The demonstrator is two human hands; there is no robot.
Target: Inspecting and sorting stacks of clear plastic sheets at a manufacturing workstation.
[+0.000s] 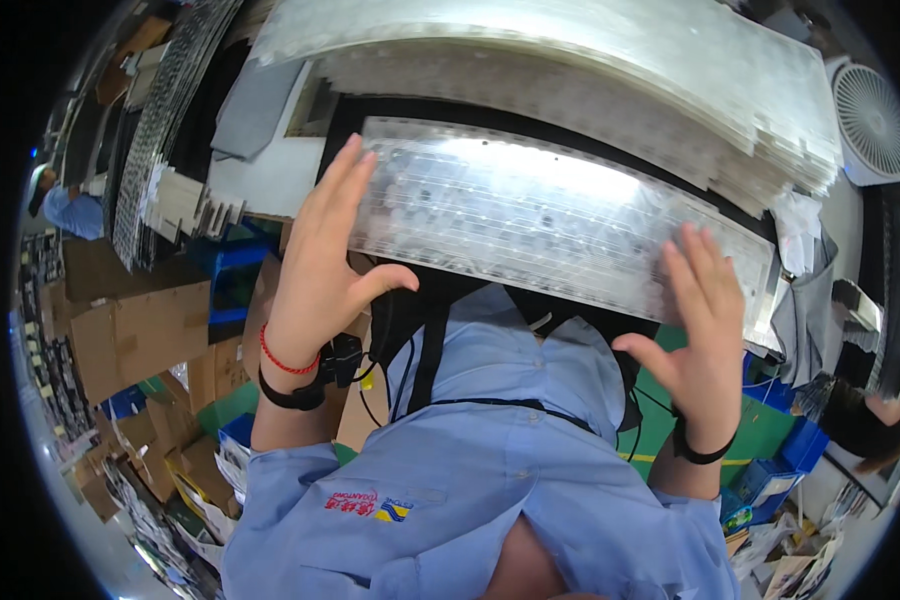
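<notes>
A long, shiny, translucent sheet with rows of small marks lies in front of me on a black mat. Flat along its left end is my left hand, fingers stretched out and thumb apart. Over the right part of the near edge, my right hand has its fingers straight and spread. Neither hand is wrapped around anything. Whether the right fingertips press on the sheet or hover just above it, I cannot tell.
Behind the mat rises a tall stack of similar sheets. A round white fan stands at the far right, above a grey cloth. Cardboard boxes and a blue bin are at left. Another person is at far left.
</notes>
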